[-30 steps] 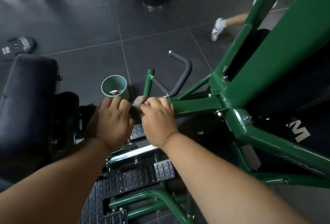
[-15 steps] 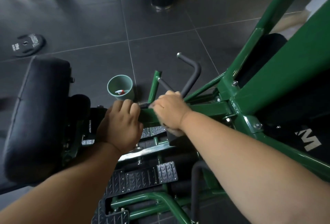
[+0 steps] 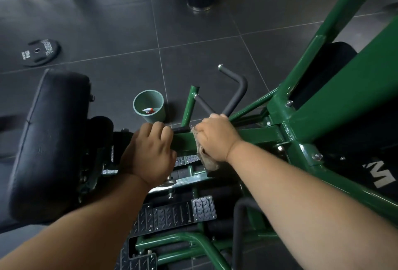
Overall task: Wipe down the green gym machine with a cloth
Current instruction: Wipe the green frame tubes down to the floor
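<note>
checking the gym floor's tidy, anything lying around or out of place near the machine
A weight plate lies loose and flat on the tiles at upper left, apart from the machine. A green bucket holding a spray bottle stands on the floor beside the frame.

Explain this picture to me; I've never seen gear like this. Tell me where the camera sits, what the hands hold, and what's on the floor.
The camera is worn on a person's head, looking down at their own arms. The green gym machine is a painted steel frame with black foam handles and a black pad. The right hand presses a beige cloth around a green bar. The left hand grips the same bar beside it. On the dark tiled floor stand a green bucket with a spray bottle inside, and a weight plate.
</note>
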### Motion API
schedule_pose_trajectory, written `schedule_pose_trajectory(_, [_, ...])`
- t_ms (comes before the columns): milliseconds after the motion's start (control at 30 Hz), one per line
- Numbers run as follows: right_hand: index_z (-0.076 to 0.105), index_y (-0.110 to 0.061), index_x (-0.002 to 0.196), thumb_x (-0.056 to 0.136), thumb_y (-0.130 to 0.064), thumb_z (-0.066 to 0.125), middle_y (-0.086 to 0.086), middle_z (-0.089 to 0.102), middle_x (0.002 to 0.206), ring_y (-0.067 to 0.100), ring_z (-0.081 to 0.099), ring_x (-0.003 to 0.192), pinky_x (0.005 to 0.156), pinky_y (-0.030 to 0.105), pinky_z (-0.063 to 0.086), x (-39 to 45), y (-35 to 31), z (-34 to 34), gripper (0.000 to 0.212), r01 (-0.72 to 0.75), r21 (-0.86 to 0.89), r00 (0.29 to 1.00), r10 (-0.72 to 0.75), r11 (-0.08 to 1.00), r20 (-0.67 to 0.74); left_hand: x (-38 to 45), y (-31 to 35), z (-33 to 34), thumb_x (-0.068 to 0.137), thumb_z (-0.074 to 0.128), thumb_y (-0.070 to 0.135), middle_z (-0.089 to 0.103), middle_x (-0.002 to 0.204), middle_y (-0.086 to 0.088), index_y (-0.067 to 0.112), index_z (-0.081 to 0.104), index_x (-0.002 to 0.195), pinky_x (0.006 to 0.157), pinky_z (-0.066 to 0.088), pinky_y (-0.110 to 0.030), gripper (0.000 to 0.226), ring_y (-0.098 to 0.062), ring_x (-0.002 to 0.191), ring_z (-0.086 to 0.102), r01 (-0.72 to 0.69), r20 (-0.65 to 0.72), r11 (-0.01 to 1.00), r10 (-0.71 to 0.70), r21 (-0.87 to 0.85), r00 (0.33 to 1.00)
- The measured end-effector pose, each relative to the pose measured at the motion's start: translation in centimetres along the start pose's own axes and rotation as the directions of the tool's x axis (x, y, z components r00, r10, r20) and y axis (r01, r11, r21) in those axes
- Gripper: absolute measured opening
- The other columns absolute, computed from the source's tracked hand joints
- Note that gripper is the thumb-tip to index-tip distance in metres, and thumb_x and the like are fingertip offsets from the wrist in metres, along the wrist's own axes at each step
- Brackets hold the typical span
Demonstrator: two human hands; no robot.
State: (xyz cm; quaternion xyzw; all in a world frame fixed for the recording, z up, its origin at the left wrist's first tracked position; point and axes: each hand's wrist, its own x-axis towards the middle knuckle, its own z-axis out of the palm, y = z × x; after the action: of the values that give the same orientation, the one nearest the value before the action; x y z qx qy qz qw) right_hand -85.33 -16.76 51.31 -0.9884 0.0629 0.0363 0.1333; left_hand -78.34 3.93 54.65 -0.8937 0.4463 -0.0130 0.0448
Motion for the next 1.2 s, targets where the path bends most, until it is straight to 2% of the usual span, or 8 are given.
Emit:
schedule_pose_trajectory(100, [0.068,-0.022,0.097,0.090,-0.030,0.035,-0.002,0.066,0.100,0.025,0.051,0.096,0.088,0.043,0.040,-2.3,-1.5,1.8,0.035,-0.038,0.166,0.976,0.073,0.985,-0.207,0.1,0.0,0.0,0.082,0.045,0.031,0.054,0.093,-0.015,0.008,0.059,0.098,0.078,0.043,-0.048,0.031,-0.035,0.083,0.047,0.001,0.024,1.000,-0.002,0.007,1.000])
schedule_pose_trajectory(300, [0.067,-0.019,0.108,0.089,-0.029,0.035,0.000,0.063,0.116,0.025,0.053,0.105,0.090,0.043,0.045,-5.6,4.1,2.2,0.038,-0.181,0.010,0.956,0.179,0.983,-0.234,-0.1,0.2,-0.5,0.082,0.044,0.031,0.057,0.095,-0.014,0.009,0.062,0.101,0.077,0.044,-0.048,0.034,-0.035,0.084,0.049,0.011,0.032,1.000,-0.011,0.013,0.999])
schedule_pose_trajectory(433, [0.071,-0.020,0.103,0.091,-0.023,0.035,0.001,0.066,0.114,0.031,0.059,0.106,0.091,0.043,0.041,-5.2,7.0,2.1,0.038,-0.368,0.075,0.912,0.376,0.927,-0.165,0.0,0.2,-0.5,0.081,0.045,0.029,0.057,0.094,-0.015,0.008,0.062,0.099,0.076,0.044,-0.048,0.032,-0.036,0.084,0.049,0.019,0.026,1.000,-0.019,0.005,0.999])
schedule_pose_trajectory(533, [0.073,-0.017,0.116,0.102,-0.014,0.045,0.005,0.068,0.120,0.036,0.058,0.114,0.094,0.045,0.046,-3.3,6.6,0.8,0.032,-0.241,-0.010,0.971,0.241,0.971,-0.003,-0.1,0.2,-0.3,0.081,0.047,0.030,0.057,0.095,-0.016,0.008,0.061,0.100,0.076,0.044,-0.049,0.032,-0.036,0.084,0.050,0.021,0.028,1.000,-0.021,-0.004,0.999])
schedule_pose_trajectory(667, [0.069,-0.017,0.125,0.106,-0.019,0.040,0.004,0.065,0.132,0.035,0.055,0.122,0.101,0.047,0.045,-2.6,7.7,0.7,0.035,-0.177,-0.061,0.977,0.183,0.982,0.110,-0.1,0.3,-0.3,0.081,0.048,0.031,0.057,0.097,-0.015,0.008,0.061,0.101,0.077,0.043,-0.048,0.033,-0.037,0.086,0.049,0.035,0.032,0.999,-0.035,0.005,0.999])
schedule_pose_trajectory(867, [0.067,-0.023,0.119,0.104,-0.021,0.042,0.000,0.066,0.129,0.034,0.056,0.120,0.100,0.040,0.043,-4.4,13.4,-0.4,0.030,-0.273,-0.178,0.939,0.302,0.945,0.164,-0.1,0.3,-0.2,0.080,0.050,0.030,0.058,0.098,-0.016,0.008,0.062,0.102,0.077,0.044,-0.049,0.033,-0.038,0.087,0.050,0.041,0.031,0.999,-0.042,0.008,0.999])
schedule_pose_trajectory(1033, [0.070,-0.028,0.113,0.094,-0.045,0.015,0.000,0.068,0.115,0.029,0.055,0.109,0.095,0.040,0.038,-6.3,15.0,1.0,0.061,-0.374,-0.114,0.923,0.382,0.920,0.048,0.0,0.5,-0.3,0.080,0.050,0.029,0.059,0.097,-0.017,0.007,0.063,0.101,0.075,0.043,-0.048,0.033,-0.038,0.087,0.051,0.045,0.015,0.999,-0.045,0.004,0.999])
schedule_pose_trajectory(1200, [0.064,-0.023,0.113,0.102,-0.056,0.035,0.000,0.064,0.116,0.027,0.054,0.112,0.101,0.046,0.042,-7.9,11.7,3.2,0.046,-0.315,-0.004,0.938,0.310,0.949,-0.157,-0.1,0.4,-0.2,0.079,0.048,0.030,0.059,0.098,-0.017,0.007,0.063,0.103,0.077,0.042,-0.048,0.036,-0.038,0.087,0.051,0.053,-0.004,0.998,-0.053,-0.026,0.999])
